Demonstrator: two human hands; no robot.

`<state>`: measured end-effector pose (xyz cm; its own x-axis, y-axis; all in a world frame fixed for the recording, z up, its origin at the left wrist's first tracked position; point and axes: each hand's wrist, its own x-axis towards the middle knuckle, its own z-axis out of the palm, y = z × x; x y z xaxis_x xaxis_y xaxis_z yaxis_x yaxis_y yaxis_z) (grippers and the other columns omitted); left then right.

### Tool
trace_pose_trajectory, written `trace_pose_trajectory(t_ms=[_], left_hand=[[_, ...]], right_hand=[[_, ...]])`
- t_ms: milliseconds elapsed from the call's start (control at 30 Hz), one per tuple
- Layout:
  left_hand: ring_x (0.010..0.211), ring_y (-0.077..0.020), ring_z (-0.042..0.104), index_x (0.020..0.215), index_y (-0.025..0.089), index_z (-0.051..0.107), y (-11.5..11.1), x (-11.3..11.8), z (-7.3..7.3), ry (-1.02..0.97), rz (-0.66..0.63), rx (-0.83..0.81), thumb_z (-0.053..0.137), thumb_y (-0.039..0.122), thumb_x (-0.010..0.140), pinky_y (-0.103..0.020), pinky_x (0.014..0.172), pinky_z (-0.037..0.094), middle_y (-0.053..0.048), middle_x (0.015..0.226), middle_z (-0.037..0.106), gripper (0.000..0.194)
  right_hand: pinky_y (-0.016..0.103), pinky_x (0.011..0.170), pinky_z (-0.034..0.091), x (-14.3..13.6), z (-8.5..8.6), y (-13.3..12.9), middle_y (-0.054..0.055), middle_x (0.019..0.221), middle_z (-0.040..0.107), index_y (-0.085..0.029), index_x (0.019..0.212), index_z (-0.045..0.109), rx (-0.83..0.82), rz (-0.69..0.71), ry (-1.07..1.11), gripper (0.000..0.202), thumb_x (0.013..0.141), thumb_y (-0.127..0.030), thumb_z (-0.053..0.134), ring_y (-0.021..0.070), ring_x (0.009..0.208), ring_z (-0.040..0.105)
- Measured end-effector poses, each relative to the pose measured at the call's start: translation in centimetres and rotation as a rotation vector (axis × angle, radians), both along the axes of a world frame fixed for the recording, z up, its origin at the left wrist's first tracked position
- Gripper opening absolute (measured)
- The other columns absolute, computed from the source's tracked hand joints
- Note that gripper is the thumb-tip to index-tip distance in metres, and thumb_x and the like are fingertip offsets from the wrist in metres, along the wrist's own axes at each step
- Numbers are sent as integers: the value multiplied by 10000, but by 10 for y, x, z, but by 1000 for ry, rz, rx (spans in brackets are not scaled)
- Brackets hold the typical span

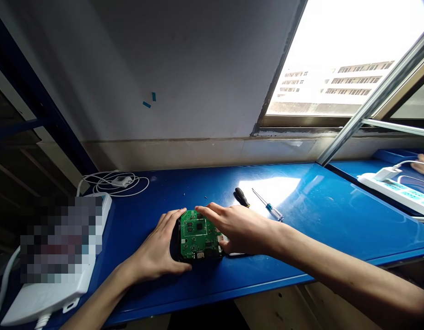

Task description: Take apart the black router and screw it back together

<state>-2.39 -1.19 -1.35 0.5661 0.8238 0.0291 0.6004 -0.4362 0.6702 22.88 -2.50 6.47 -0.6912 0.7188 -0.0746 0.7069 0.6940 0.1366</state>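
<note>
A green circuit board (194,233) lies face up in a dark, squarish case near the front of the blue bench. My left hand (160,245) is closed round the case's left side, fingers at the far corner and thumb along the near edge. My right hand (237,224) grips the right side of the board, its fingertips at the far edge and its thumb by the connectors on the right. Its grip on board or case beneath is partly hidden. A flat, pale object (236,254) shows partly under my right hand.
Beyond my right hand lie a black-handled screwdriver (242,197) and a blue-handled screwdriver (269,207). Tiny screws (205,197) rest behind the board. A white power strip (91,256) and coiled cable (122,182) are left; another strip (397,190) and person's hand (423,166) are right.
</note>
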Motion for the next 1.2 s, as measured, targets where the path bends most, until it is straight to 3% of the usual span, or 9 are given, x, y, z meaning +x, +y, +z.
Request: trace_pose_trajectory(t_ms=[167,267,400,500,667,867,967,1100,1200], left_hand=[[1397,-418,466,1486,295,301,0,-2,-3,-69,22,6,902,308,613,-623,1142,446,-138,1480,453,1059],[1398,-419,469,1472,286,322,0,-2,-2,-49,33,-8,912,312,600,-622,1146,444,-143,1467,462,1054],[1475,-456,366,1498,251,374,2,-1,2,-5,11,2,928,365,584,-658,1202,352,-165,1535,437,1075],[1512,-473,298,1522,241,411,2,-2,2,31,-5,-20,924,408,616,-693,1216,292,-171,1595,398,1055],[1510,-494,291,1358,312,626,2,-7,-2,48,-30,5,921,397,643,-723,1189,305,-112,1623,380,778],[1500,-515,294,1344,311,634,1,-7,2,72,-5,-15,929,416,633,-733,1155,353,-118,1618,382,777],[1505,-514,288,1347,315,617,0,-6,3,73,-14,-19,910,420,657,-728,1153,363,-108,1619,377,757],[1490,-481,327,1364,313,579,-1,-8,1,77,-31,11,867,411,709,-702,1151,386,-109,1616,362,723],[1455,-454,388,1350,314,581,-2,-9,0,59,-35,31,858,388,709,-662,1126,446,-108,1604,368,702]], right_hand=[[328,522,530,2,2,1,182,1298,673,-125,1592,302,-69,-15,54,916,779,-188,719,266,760,760],[404,794,629,4,-1,1,223,1439,610,-123,1593,319,-141,10,112,873,796,-147,672,343,1116,735],[502,1108,525,10,-9,-1,250,1566,484,-79,1580,357,-184,33,195,807,823,-156,626,363,1462,478],[508,1104,533,13,-19,-4,262,1553,489,-44,1573,370,-210,-5,267,767,846,-147,592,361,1453,484],[524,1104,530,16,-38,-11,233,1482,577,-73,1544,440,-181,-81,334,639,930,-208,556,340,1444,499],[551,1113,519,50,-46,-11,178,1486,599,-167,1490,519,-82,-169,476,515,998,-309,572,325,1398,565],[589,1122,492,76,-40,-9,193,1544,538,-173,1556,428,-146,-277,440,735,923,-437,691,365,1440,509],[646,1194,371,92,-32,-5,253,1637,375,-123,1615,315,-321,-267,298,1192,664,-540,902,451,1540,300],[611,1188,389,91,-29,-2,257,1604,428,-105,1616,310,-344,-228,236,1216,642,-510,916,450,1490,397]])
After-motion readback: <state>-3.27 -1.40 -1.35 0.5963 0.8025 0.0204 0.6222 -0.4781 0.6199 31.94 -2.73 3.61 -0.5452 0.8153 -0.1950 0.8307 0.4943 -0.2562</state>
